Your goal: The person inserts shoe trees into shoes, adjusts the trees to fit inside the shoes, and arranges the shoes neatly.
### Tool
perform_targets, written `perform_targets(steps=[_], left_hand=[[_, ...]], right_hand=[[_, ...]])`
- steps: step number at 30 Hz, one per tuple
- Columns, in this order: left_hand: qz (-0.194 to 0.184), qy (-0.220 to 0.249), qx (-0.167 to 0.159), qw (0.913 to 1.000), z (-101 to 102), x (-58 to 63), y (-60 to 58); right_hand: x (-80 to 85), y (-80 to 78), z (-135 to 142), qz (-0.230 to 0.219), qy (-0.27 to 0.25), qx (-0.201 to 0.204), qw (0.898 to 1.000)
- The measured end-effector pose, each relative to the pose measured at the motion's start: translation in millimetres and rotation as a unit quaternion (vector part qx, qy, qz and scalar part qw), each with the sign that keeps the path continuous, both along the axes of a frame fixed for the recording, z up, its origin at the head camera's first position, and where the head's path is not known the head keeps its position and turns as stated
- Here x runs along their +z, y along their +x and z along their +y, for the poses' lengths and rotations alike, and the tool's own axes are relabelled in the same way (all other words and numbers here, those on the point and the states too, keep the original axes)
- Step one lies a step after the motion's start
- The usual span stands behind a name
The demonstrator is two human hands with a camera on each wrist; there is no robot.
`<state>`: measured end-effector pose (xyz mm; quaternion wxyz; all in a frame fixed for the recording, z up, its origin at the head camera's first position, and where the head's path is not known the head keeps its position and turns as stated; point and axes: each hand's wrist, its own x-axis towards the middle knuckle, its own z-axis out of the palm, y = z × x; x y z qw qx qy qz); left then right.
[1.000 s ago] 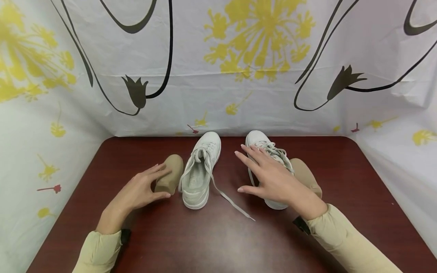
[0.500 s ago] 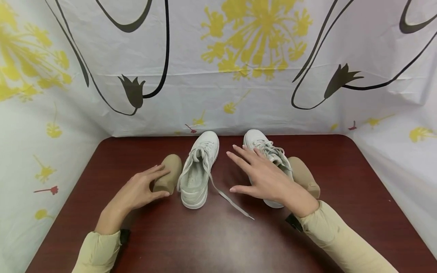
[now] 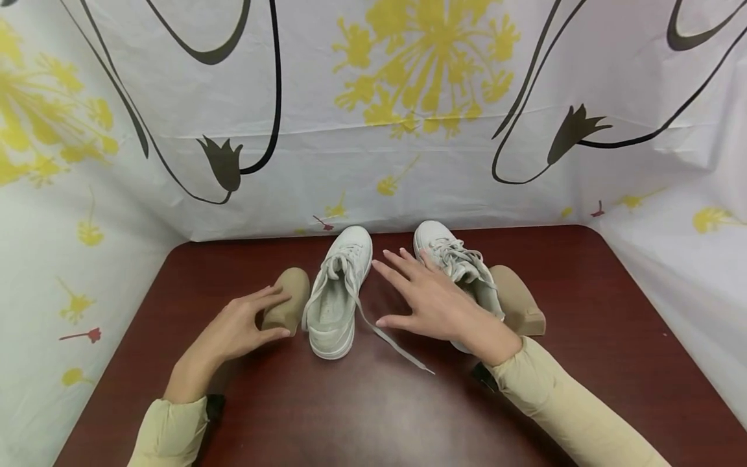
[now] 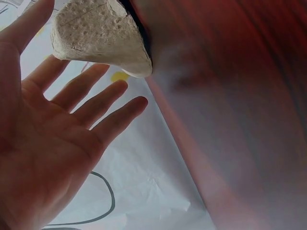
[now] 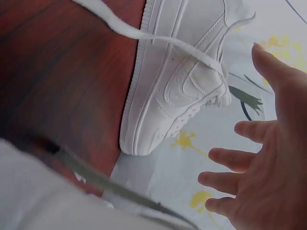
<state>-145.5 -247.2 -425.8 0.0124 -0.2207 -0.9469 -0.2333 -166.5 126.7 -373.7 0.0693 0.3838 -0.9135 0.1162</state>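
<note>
On a dark red table [image 3: 373,415], a person's left hand [image 3: 236,327] – loose, gripping nothing – is beside a beige shoe form [image 3: 294,292] left of one white sneaker [image 3: 332,318], while the right hand [image 3: 434,298], spread and holding nothing, hovers between that and a second white sneaker [image 3: 467,269].

The bench [image 3: 327,415] looks like dark red wood or wood-look laminate, streaky grain and pretty glossy, with a big soft glare on it. The left sneaker [image 3: 331,347] and right sneaker [image 3: 432,237] are smooth and mostly matt, leather or something synthetic, can't tell which. Up close there's stitching and a finely ribbed sole edge [image 5: 139,91]. The loose lace [image 5: 124,29] is flat woven cloth. The left tan form [image 3: 296,285] seems like moulded paper pulp, dull, with a rough, pitted end; the right tan form [image 3: 513,292] is matt too. Backdrop [image 3: 373,175]: thin, creased cloth or plastic, faint sheen. Sleeves [image 3: 583,402]: smooth, slightly puckered cloth.
</note>
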Motion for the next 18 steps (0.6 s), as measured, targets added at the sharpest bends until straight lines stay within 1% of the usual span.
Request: perform_targets(steps=[4,10,14,18], left_hand=[[-0.014,0.019,-0.010,0.9997,-0.4,-1.1,-3.3],[-0.018,0.033,-0.024,0.9990,-1.3,-4.1,-6.4],[-0.022,0.038,-0.024,0.9988,-3.1,-6.4,-5.9],[-0.020,0.045,-0.019,0.9986,-2.9,-6.9,-6.7]], right_hand=[[-2.0,-0.2,-7.8,-0.004,-0.006,0.005,1.000],[-4.8,1.3,-16.6,-0.011,-0.009,0.004,1.000],[-7.7,2.6,-21.4,-0.029,-0.010,-0.004,1.000],[-9.7,1.9,-24.7,-0.033,-0.017,-0.013,0.999]])
